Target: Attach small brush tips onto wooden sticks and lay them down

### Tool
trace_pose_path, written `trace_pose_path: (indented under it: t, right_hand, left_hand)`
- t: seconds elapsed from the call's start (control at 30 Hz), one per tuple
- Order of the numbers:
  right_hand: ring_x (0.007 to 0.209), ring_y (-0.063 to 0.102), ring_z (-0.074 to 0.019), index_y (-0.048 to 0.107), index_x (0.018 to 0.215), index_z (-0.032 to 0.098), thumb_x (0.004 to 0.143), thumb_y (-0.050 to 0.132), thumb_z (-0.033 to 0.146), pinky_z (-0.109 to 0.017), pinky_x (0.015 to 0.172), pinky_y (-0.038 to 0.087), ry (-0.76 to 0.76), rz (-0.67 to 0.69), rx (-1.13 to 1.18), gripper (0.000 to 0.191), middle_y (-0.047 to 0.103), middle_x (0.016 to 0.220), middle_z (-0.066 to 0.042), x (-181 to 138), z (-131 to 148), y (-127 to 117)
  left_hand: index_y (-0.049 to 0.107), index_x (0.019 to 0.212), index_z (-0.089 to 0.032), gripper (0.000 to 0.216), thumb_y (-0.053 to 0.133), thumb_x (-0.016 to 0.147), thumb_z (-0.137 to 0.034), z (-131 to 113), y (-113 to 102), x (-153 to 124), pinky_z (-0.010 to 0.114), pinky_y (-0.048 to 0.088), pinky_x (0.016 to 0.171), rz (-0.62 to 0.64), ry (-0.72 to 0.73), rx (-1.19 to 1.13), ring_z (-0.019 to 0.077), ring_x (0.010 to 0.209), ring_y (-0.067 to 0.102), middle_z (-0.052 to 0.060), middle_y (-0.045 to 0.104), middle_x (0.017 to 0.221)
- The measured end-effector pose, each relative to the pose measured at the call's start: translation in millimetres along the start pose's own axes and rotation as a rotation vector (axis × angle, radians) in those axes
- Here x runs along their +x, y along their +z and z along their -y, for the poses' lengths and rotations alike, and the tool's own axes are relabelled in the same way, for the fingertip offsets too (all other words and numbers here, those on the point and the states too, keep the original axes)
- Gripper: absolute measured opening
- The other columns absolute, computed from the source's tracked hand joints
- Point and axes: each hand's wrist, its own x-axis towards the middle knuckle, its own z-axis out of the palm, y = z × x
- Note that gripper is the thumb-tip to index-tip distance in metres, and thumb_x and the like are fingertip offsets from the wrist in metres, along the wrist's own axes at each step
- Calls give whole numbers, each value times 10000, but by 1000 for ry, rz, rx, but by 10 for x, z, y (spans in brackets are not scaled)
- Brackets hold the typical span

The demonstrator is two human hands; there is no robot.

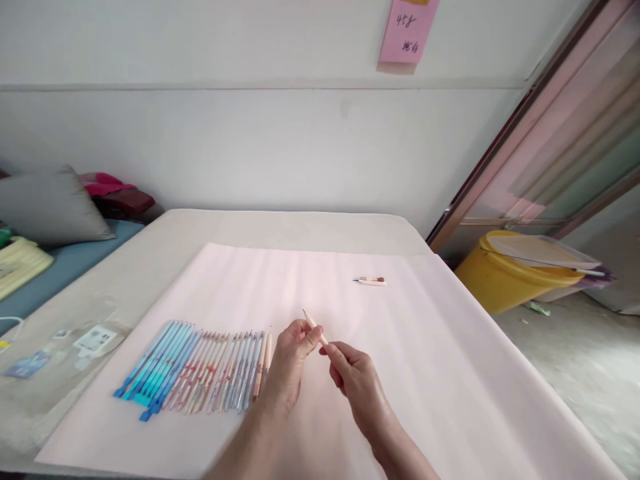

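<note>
Between my two hands is a pale pink pen (312, 321), its dark tip pointing up and away. My left hand (295, 348) is closed around the front part of the pen. Lower on the barrel, the fingers of my right hand (353, 373) pinch its rear end, hiding most of it. To the left of my left hand lies a row of several pens (215, 367), blue at the left, then clear and reddish, then peach at the right. Farther off, a pen part with a brown end (373, 279) rests beside a white piece (373, 284).
A pale pink sheet (425, 347) covers much of the table (240, 227). Plastic packaging (95, 340) lies at the left. A yellow bin (480, 277) stands right of the table. Behind are a white wall and a pink note (407, 33); a grey cushion (55, 207) is at far left.
</note>
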Motion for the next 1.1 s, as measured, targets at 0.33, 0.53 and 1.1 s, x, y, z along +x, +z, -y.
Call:
trace_pose_path:
  t: [0.33, 0.53, 1.1]
  right_hand:
    - [421, 216, -59, 609, 774, 155, 782, 535, 506, -220, 411, 134, 15, -8, -50, 359, 331, 440, 72, 0, 8, -44]
    - [381, 186, -42, 608, 801, 150, 770, 555, 499, -217, 389, 103, 95, 59, 101, 354, 349, 418, 81, -14, -9, -30]
    - [457, 277, -68, 649, 822, 154, 822, 500, 462, -219, 446, 208, -96, -35, -262, 343, 353, 456, 58, -6, -10, 2]
  left_hand:
    - [672, 789, -152, 229, 646, 696, -360, -17, 0, 9, 321, 390, 805, 20, 1, 20, 164, 765, 535, 61, 628, 804]
    - [676, 754, -148, 207, 660, 678, -340, 28, -30, 33, 279, 377, 715, -36, 35, 91, 163, 744, 513, 51, 613, 753]
    - [626, 747, -158, 114, 658, 699, -256, 17, -74, 75, 287, 412, 755, -116, -4, -399, 158, 864, 554, 74, 644, 906]
